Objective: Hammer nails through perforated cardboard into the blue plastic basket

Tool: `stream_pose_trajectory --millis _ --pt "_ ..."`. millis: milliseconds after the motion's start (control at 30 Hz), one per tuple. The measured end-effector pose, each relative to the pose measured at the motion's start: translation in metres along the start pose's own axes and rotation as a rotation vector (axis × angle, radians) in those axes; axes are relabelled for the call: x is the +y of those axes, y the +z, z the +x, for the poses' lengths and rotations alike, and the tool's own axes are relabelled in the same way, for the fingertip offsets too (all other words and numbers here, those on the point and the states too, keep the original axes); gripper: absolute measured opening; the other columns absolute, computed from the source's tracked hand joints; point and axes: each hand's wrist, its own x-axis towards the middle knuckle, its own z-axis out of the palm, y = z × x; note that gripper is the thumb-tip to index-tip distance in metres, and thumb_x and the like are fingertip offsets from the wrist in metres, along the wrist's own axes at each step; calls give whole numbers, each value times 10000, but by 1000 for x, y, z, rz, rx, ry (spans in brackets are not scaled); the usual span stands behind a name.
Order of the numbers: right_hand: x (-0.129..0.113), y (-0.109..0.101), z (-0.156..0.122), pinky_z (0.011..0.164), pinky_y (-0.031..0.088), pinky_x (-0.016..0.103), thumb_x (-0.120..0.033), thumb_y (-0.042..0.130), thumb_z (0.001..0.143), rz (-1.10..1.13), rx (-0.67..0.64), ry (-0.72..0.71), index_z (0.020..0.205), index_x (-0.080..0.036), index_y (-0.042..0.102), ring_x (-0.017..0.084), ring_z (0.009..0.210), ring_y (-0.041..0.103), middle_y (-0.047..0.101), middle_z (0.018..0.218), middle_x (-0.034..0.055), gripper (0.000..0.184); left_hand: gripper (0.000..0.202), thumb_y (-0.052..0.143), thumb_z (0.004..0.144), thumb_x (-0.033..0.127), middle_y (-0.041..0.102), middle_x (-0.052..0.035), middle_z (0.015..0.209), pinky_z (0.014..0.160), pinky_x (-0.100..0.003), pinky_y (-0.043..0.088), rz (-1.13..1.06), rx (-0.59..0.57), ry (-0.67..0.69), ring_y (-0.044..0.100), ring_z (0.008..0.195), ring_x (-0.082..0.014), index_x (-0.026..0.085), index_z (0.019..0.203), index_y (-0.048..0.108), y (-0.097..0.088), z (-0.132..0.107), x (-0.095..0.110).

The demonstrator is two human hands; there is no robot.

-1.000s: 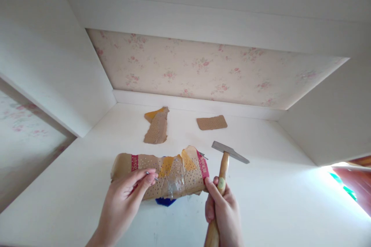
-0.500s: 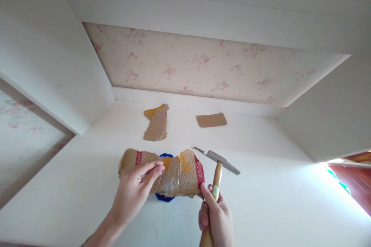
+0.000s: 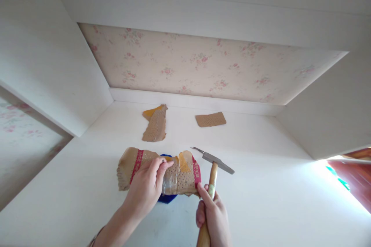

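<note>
A piece of brown cardboard (image 3: 184, 179), dotted with small holes and striped with red printed bands, lies before me with a shiny taped patch in its middle. Under it, a dark blue object (image 3: 167, 199) shows at the lower and upper edges. My left hand (image 3: 149, 179) is closed in a pinch over the cardboard, on a thin metal nail mostly hidden by the fingers. My right hand (image 3: 213, 208) wraps round the wooden handle of a hammer (image 3: 213, 175), its thumb at the cardboard's right edge. The hammer's head is up, clear of the left hand.
Behind the cardboard, a torn perforated piece (image 3: 155, 125) with a yellow flap lies at left and a small perforated rectangle (image 3: 211, 119) at right. A thin pointed metal tool (image 3: 197, 149) lies by the hammer head. White panels border the white surface (image 3: 261, 200).
My left hand has shifted right across the cardboard, and its fingers now hide most of the nail. The hammer in my right hand has moved slightly left.
</note>
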Motion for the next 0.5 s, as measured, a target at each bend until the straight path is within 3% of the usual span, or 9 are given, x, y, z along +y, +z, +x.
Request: stream_pose_trajectory --millis 167,500 --pt "1 -1 3 306 212 165 -756 656 671 0 -11 -8 790 -218 469 62 230 320 451 255 -78 582 253 349 1028 293 736 -65 1071 848 -355 539 76 -15 51 688 970 -216 216 1071 586 5 -1 -5" --pt "7 0 6 321 192 158 -694 647 748 27 -18 -43 820 -221 456 54 256 311 447 287 -99 515 281 332 1030 287 723 -78 968 820 -373 529 181 -67 106 675 889 -225 206 1025 602 8 4 -3"
